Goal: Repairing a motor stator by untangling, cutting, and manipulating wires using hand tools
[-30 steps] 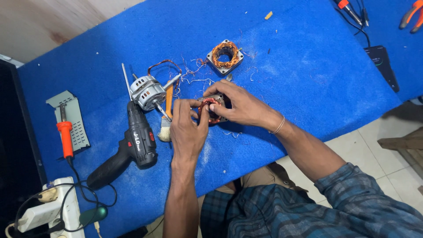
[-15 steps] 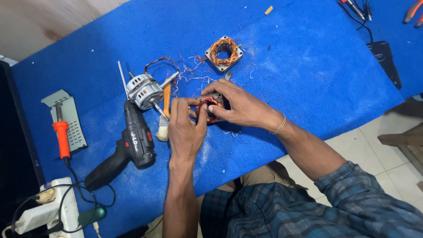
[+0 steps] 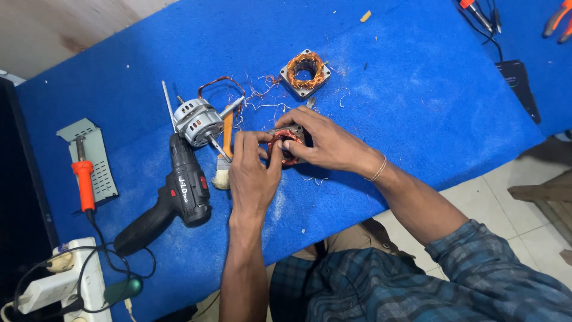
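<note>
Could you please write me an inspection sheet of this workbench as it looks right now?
Surface: blue felt-covered table, dusty, strewn with wire snippets.
Job's things: small motor stator with reddish windings, held between both hands.
Clutter: second stator with copper windings; small silver motor; black cordless drill; brush; orange-handled soldering iron on a grey metal plate; pliers.
Hands: left hand and right hand both grip the stator.
Cables: black cord running to a white power strip.
Surroundings: tiled floor, wooden furniture at right.
</note>
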